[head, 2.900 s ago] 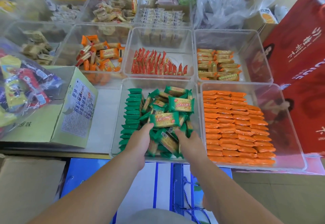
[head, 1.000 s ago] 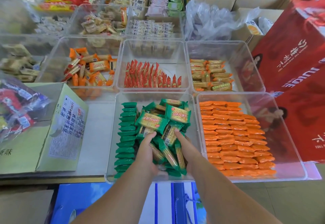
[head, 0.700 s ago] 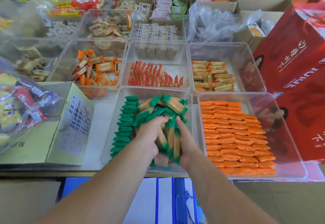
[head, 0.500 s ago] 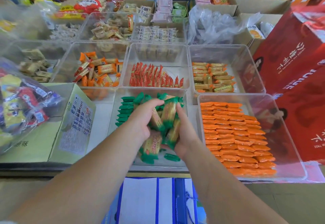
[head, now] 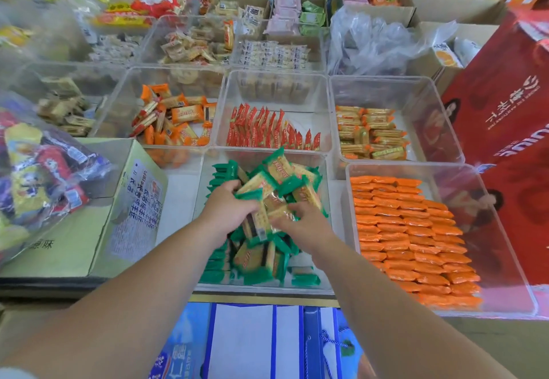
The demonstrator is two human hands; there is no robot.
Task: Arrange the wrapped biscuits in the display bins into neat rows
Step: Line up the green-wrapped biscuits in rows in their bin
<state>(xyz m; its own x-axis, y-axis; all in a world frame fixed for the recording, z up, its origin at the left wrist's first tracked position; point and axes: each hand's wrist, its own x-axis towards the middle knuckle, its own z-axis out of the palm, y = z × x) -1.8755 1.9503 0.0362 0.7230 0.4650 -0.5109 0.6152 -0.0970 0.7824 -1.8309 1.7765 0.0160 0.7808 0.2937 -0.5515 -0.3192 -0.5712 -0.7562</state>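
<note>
The green biscuit packs (head: 277, 184) sit heaped in the clear bin (head: 300, 157). The left hand (head: 228, 210) at nine o'clock and the right hand (head: 304, 225) at four o'clock curl their fingers round a bunch.

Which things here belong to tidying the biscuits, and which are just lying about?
In the job: left hand, right hand, green biscuit packets they grip, clear bin around them.
Lying about: cardboard box, red carton, crumpled plastic bag, blue bag below.
</note>
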